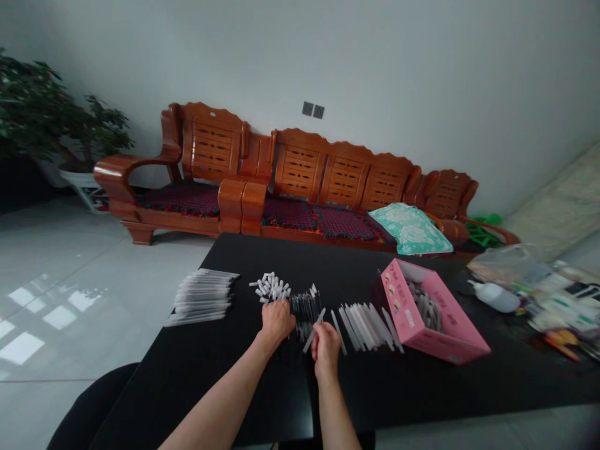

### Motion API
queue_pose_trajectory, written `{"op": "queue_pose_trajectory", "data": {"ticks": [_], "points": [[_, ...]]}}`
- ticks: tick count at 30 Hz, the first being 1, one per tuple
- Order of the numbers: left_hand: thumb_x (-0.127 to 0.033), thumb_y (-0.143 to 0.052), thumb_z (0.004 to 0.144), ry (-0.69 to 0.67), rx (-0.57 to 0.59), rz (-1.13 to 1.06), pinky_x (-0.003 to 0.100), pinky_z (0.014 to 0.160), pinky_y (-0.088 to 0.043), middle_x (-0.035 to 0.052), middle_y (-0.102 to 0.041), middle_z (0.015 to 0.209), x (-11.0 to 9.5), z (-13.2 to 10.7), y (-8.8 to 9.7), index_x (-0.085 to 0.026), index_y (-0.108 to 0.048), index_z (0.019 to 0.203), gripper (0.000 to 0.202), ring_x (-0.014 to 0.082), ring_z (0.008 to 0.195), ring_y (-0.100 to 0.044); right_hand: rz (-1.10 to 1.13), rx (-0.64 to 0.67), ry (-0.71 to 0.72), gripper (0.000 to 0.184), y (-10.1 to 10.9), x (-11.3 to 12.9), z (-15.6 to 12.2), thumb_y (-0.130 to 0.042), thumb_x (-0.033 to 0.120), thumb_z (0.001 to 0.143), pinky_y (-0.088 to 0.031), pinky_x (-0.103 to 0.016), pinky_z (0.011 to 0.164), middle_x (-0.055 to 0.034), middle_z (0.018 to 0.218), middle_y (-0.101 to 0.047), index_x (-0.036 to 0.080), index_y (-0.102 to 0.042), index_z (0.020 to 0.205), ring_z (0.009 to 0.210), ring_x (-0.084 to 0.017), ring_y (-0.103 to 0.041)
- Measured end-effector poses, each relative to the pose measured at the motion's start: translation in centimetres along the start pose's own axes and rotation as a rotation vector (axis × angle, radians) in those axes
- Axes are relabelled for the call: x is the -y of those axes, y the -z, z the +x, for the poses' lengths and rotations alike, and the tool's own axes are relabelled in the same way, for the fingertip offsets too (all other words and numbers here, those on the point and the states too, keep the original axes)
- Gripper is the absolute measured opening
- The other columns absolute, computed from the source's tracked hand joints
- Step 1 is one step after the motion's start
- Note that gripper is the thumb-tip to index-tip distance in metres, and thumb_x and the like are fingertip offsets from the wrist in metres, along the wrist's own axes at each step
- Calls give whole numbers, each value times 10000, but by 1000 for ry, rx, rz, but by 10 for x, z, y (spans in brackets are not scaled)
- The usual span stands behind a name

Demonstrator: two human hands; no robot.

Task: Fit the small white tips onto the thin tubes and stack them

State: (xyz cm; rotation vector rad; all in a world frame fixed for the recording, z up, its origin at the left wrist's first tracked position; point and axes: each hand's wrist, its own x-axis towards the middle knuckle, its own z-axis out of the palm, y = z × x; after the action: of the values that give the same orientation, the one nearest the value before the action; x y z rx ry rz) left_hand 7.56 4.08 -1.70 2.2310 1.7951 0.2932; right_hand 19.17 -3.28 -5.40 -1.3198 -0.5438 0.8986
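My right hand (327, 344) is closed around a slim whitish pen barrel (315, 330), which slants up and to the right. My left hand (277, 322) rests just below a pile of small white caps (272, 287), its fingers curled and their tips hidden. Between the hands lies a bunch of thin, dark-tipped pen refills (305, 305). To the right of my right hand, a row of whitish barrels (365, 326) lies side by side. A stack of long translucent pens (204, 295) sits at the table's left edge.
A pink box (452, 350) holding more greyish sticks stands on the black table (281, 406). A white bottle (494, 297), a plastic bag (509, 265) and mixed clutter lie at the far right. A wooden sofa (300, 172) with a teal pillow (410, 228) stands behind.
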Motion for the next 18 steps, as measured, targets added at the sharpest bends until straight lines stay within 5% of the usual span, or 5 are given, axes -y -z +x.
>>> {"op": "queue_pose_trajectory", "data": {"ticks": [12,18], "points": [[-204,-477,771,86,35,-43,337,786,-471,177,-701,946,-3,6,-2,-107,-676,948,283,277,942,-661,-6,-10,-15,215,-1,6,-3,-617,345,702,-150,-158,232,110,310,-362,187,-512,600,226,-50,-245],[-243,-470,802,105,-10,-124,311,742,-454,137,-708,900,6,2,16,-156,-670,853,224,256,901,-666,13,-8,-16,229,1,3,-2,-623,346,706,-134,-150,232,110,307,-364,189,-502,592,222,-48,-249]]}}
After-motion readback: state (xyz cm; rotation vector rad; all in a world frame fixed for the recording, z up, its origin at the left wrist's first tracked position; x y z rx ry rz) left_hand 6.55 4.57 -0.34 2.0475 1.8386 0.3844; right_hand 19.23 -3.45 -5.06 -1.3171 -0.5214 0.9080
